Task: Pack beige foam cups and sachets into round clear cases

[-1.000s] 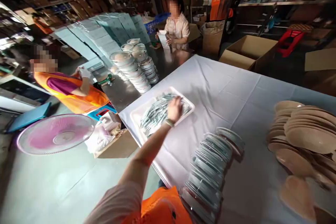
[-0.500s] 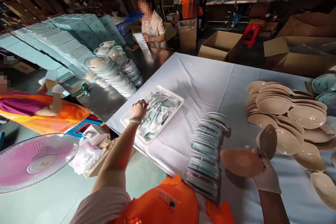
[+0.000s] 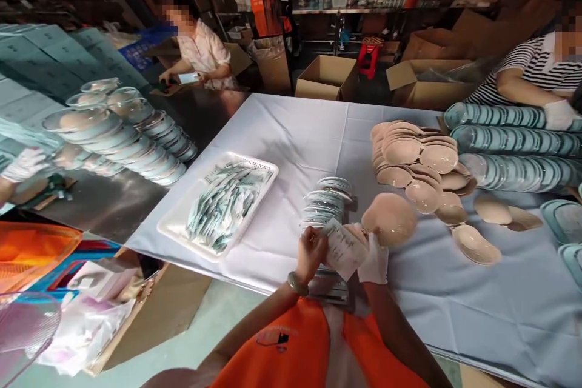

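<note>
Landmark: the white tray [image 3: 179, 231], full of small sachets [image 3: 220, 206], is taken as the reference on the white-covered table [image 3: 300, 127].
Far left of the tray: stacks of clear lidded dishes [image 3: 113, 142] are seen on the dark bench, with a co-worker's gloved hand [image 3: 25, 163] beside them.
Change: half a second ago the left hand was held over the tray; it has since been drawn back to the right of it, towards the body, and one sachet has been brought along.
Left hand [image 3: 310, 251]: closed in a pinch on the sachet [image 3: 343, 248], just right of the tray.
Stack of lids [image 3: 325, 206]: stood right of the tray, directly behind both hands.
Right hand [image 3: 373, 260]: gloved, closed around two beige cups [image 3: 388, 218]; the sachet is touched by it as well, so the hands are met together.
Reading: a sachet is judged to be joined to the held cups.
Far right of the tray: a heap of loose beige cups [image 3: 411, 157] and rows of teal-rimmed dishes [image 3: 509, 136] are laid out before another person's arm [image 3: 522, 82].
</note>
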Motion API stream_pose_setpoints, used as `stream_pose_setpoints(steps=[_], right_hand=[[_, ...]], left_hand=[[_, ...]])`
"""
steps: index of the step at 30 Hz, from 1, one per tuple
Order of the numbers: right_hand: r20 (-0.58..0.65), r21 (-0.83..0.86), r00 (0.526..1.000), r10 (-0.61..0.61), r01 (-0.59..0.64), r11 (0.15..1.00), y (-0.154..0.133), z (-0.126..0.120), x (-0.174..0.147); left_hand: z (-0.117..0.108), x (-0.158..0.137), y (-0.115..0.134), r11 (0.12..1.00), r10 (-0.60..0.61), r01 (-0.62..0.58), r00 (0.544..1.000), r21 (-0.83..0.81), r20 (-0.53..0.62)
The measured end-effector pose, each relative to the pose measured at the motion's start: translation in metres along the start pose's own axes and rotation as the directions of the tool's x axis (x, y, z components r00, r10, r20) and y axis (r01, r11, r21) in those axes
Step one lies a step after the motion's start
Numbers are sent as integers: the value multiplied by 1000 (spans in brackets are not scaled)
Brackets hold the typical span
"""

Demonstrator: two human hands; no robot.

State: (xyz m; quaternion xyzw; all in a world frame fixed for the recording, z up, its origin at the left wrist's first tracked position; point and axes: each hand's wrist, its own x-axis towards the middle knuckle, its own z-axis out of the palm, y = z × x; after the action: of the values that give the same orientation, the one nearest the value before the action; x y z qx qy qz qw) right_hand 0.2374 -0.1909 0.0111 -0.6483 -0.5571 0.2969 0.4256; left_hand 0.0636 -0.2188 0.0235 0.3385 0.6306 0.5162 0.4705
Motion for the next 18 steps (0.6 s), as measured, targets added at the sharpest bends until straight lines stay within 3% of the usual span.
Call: stream_pose_setpoints(steps=[2,3,4,5,6,7,8,12,14,16,18], right_hand=[[57,-31,983,-172,174,984,-2,-8,-7],[135,-72,934,-330,341,937,-2,-15,-10],[232,-97,839,-492,523,847,-2,-22,-13],[321,-102,714,-622,679,727,0,-28,-16],[378,-96,606,-700,777,622,3,-33,-17],[398,-94,554,-731,817,569,8,-37,-17],[386,-98,561,-732,815,572,14,-38,-14],[216,-117,772,-598,628,769,41,-20,34],[105,-130,831,-546,556,821,41,-1,74],[56,-158,876,-478,481,862,30,20,114],[224,-227,880,-418,464,856,14,36,146]], left_hand=[[1,0,-4,1000,-3,3,1000,11,-5],[-2,0,-4,999,-11,11,1000,-32,1],[-5,0,-4,995,-29,30,1000,-95,13],[-9,-1,-3,985,-50,55,998,-161,35],[-12,-1,-2,973,-65,78,996,-215,66],[-15,1,-1,966,-62,85,993,-244,101],[-17,4,1,967,-37,72,989,-243,146],[-22,55,17,999,15,8,885,-48,465],[-21,95,25,989,-25,-32,924,144,381],[-15,129,24,923,-29,-41,984,383,174],[-5,147,14,844,-30,-26,995,536,95]])
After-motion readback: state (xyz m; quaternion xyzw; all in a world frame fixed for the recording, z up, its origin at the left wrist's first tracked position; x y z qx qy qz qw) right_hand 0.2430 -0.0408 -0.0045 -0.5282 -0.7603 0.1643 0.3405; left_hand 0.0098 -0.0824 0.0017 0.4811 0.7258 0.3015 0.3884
